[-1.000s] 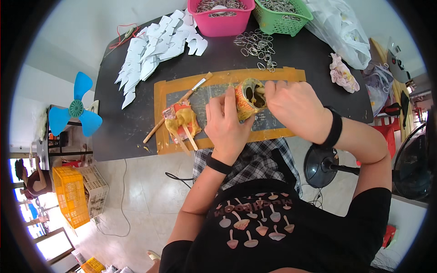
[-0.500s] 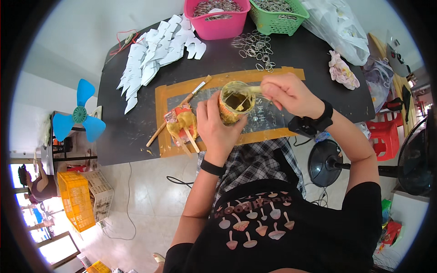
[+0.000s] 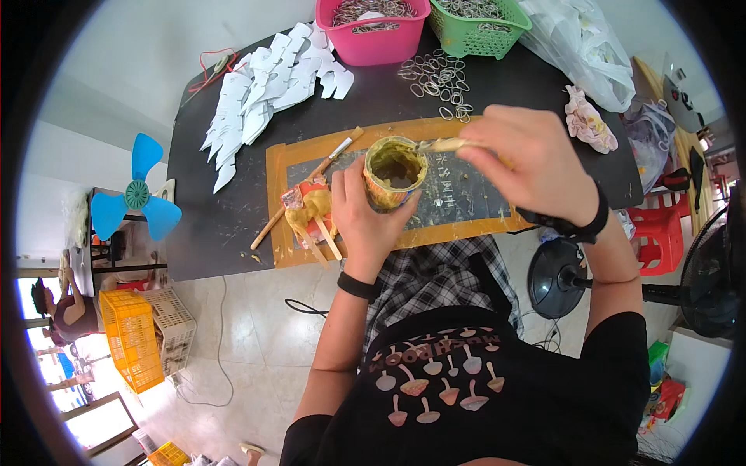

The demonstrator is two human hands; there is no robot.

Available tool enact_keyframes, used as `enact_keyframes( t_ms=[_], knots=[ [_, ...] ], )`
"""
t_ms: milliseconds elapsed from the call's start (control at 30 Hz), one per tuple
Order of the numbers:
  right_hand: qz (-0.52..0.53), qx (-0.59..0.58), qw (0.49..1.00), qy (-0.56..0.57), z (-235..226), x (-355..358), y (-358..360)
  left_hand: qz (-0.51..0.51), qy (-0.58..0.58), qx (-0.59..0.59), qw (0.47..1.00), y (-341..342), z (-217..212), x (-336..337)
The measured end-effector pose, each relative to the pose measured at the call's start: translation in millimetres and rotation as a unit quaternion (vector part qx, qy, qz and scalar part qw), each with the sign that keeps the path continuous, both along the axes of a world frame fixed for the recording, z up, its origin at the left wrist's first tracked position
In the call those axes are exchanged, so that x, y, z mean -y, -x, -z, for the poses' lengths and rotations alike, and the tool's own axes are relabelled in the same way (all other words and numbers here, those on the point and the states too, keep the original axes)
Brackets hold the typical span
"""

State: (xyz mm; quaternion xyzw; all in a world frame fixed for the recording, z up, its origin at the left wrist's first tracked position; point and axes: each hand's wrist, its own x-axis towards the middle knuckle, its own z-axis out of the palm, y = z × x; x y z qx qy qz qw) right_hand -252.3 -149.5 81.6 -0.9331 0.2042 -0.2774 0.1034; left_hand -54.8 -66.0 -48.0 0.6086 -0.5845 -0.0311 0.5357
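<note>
My left hand [image 3: 365, 213] is wrapped round the near left side of an open can [image 3: 378, 189]. The can is smeared with yellow paste, has a coloured outside and holds dark liquid. My right hand [image 3: 528, 159] grips a slim, pale wooden-handled tool [image 3: 449, 144], held almost level. Its dark tip meets the can's right rim; its exact kind I cannot make out. Left of the can lie paste-coated wooden sticks [image 3: 317, 208] on a red wrapper. A wooden-handled brush [image 3: 330, 161] rests slantwise behind them.
Under the can, a clear sheet is bordered by brown tape [image 3: 277, 182] on the black table [image 3: 210, 241]. White cut pieces [image 3: 264, 81] are heaped at the far left. Metal rings [image 3: 444, 85] lie before a pink basket [image 3: 373, 45] and a green basket [image 3: 478, 33]. A crumpled cloth [image 3: 589, 120] sits at right.
My right hand has moved right and towards me, drawing the tool from over the can's opening to its right rim. The can has shifted slightly left, still in my left hand.
</note>
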Motion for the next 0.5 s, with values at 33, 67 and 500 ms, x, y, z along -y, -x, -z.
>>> enact_keyframes(
  t_ms=[33, 67, 500],
  knots=[
    [-0.003, -0.032, 0.995, 0.093, 4.1, -3.5, -5.0, -0.008, -0.002, 0.015, 1.0, 0.8, -2.2, -0.2],
    [-0.003, -0.032, 0.995, 0.093, 7.1, -9.0, -10.2, -0.016, -0.004, 0.03, 0.999, 1.7, -4.5, -0.3],
    [0.053, -0.128, 0.969, 0.203, 26.6, -29.7, -28.0, -0.072, -0.041, 0.048, 0.995, 16.4, -13.9, -0.1]
  ],
)
